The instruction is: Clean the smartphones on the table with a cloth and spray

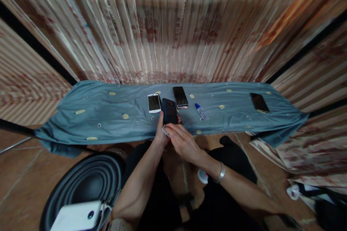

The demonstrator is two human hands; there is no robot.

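My left hand (160, 133) grips a dark phone (170, 111) from below, holding it back side up over the front edge of a blue-grey cloth (103, 115). My right hand (182, 140) rests against the phone's lower end, fingers curled over a small white piece, possibly a wipe (165, 130). Just beyond, flat on the cloth, lie a white phone (154, 103) and a dark phone with a metal edge (180, 97). A small clear bottle with a blue cap (201, 111) lies to the right of them.
Another black phone (259, 102) lies far right on the cloth. Striped fabric hangs behind and at both sides. A round black speaker cone (86, 180) and a white box (77, 216) sit at lower left on the tiled floor. Small white objects lie at lower right.
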